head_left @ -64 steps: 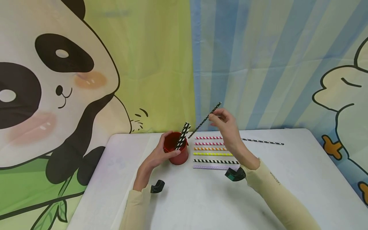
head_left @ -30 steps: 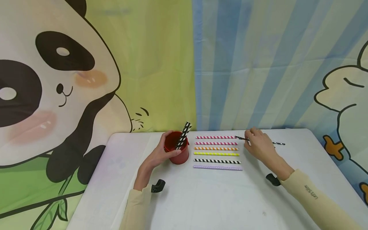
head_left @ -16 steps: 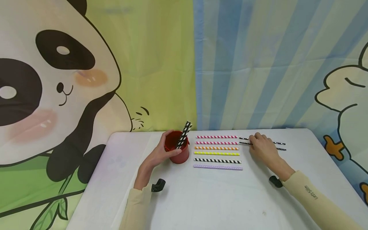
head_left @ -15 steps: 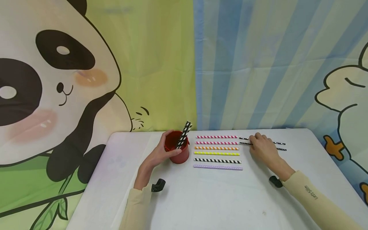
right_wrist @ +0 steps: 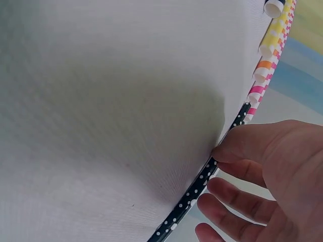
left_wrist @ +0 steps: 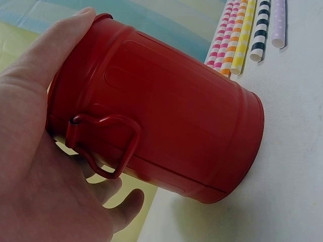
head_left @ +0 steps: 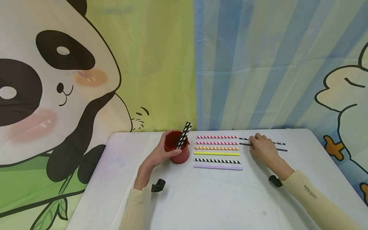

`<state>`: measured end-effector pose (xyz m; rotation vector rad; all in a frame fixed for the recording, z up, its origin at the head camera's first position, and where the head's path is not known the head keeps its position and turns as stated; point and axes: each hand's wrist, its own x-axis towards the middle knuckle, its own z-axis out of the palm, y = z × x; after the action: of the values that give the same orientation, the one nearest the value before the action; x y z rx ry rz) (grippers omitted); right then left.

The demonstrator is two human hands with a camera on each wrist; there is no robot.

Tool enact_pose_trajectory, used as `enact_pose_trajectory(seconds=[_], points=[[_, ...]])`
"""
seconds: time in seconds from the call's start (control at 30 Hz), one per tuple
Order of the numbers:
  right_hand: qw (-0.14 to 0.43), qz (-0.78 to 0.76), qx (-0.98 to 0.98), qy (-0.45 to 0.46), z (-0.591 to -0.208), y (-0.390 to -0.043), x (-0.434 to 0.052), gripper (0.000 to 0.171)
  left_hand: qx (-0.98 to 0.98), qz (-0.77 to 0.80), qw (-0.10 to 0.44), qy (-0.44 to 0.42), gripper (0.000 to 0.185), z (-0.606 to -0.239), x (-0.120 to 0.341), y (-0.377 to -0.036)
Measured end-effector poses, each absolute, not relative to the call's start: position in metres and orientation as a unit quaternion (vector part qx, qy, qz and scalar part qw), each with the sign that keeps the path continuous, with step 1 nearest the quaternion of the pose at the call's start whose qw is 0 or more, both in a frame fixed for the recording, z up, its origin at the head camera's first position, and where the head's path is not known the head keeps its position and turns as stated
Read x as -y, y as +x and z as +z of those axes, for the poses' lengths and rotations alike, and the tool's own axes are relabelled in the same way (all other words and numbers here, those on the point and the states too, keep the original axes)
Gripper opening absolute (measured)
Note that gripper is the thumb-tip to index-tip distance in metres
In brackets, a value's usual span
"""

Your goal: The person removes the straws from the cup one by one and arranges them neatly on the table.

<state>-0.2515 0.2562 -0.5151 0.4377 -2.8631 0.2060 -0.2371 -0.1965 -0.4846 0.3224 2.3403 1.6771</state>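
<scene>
My left hand (head_left: 159,153) grips a small red metal bucket (head_left: 181,158) by its rim on the white table, thumb on the near side. Several black-and-white patterned paper straws (head_left: 184,135) lean up out of the bucket. At the back right, my right hand (head_left: 263,147) pinches a black paper straw with white dots (right_wrist: 194,189) between thumb and index finger. That straw lies along the tabletop. Just behind it a second black dotted straw (head_left: 279,143) lies roughly parallel, its middle hidden by the hand.
Between the hands lie pink striped straws (head_left: 216,143), an orange striped straw (head_left: 216,148), a yellow striped straw (head_left: 216,154), a black striped straw (head_left: 217,161) and a lilac dotted straw (head_left: 217,167), in a column. A printed curtain (head_left: 244,70) hangs behind the table.
My right hand has gone from above the bucket's right side down to the back right, setting the black dotted straw before the other one. The left hand keeps hold of the bucket.
</scene>
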Motion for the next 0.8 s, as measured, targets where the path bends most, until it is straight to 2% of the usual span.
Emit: enact_pose_trajectory(seconds=[0.8], points=[[0.088,0.073,0.984,0.133,-0.511,-0.2503,-0.255,0.005,-0.8,0.576,0.12,0.113,0.092,-0.4858,0.1973,-0.2376]])
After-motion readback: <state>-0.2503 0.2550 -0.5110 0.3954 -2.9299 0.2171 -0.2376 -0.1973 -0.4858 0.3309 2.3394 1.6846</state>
